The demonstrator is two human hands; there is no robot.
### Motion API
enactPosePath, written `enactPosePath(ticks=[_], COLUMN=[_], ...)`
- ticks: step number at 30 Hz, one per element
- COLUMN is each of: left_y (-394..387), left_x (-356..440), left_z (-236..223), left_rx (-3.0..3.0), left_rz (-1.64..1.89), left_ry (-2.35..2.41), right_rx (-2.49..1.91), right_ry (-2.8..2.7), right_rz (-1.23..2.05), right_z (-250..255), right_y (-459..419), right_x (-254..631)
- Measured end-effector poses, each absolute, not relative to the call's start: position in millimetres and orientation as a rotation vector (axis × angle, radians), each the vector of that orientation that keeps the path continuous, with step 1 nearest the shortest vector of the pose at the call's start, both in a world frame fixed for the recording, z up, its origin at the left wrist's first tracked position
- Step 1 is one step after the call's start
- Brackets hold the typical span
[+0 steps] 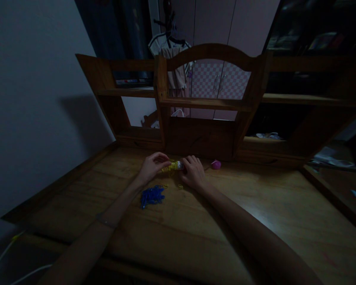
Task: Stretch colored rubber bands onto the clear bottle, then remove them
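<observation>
A small clear container (177, 165) with a white label and yellow contents lies on its side just above the desk, between my hands. My right hand (192, 170) is closed over its right end. At the left end, my left hand (153, 167) has its thumb and curved fingers brought together beside the yellow; what they pinch is too dim to make out. Thin yellow pieces show under and around the container. Two loose yellow loops, like paper clips, lie nearer me, one a yellow clip (180, 187). Close by is a heap of small blue pieces (152, 196), possibly clips.
A round pink object (216, 164) sits to the right of my right hand. The wooden desk (225, 245) has a shelf unit (207, 103) along its back edge. On the left is a wall (41, 118); a white cable (2, 253) hangs at the lower left.
</observation>
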State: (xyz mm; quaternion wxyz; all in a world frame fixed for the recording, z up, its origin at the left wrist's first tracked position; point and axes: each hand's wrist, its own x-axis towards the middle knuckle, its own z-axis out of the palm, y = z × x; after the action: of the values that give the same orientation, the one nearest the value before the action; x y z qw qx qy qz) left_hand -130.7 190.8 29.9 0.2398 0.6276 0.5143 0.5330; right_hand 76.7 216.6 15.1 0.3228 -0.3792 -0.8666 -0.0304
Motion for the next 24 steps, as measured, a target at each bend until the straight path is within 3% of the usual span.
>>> enactPosePath(ticks=[24], left_y=[180], left_x=[-117], left_z=[32], left_rx=[1.577], left_rz=[1.329], left_ry=[1.272], right_rx=[-0.944], right_ry=[-2.299], right_rz=[-0.082], right_z=[18], right_y=[214], right_x=[77])
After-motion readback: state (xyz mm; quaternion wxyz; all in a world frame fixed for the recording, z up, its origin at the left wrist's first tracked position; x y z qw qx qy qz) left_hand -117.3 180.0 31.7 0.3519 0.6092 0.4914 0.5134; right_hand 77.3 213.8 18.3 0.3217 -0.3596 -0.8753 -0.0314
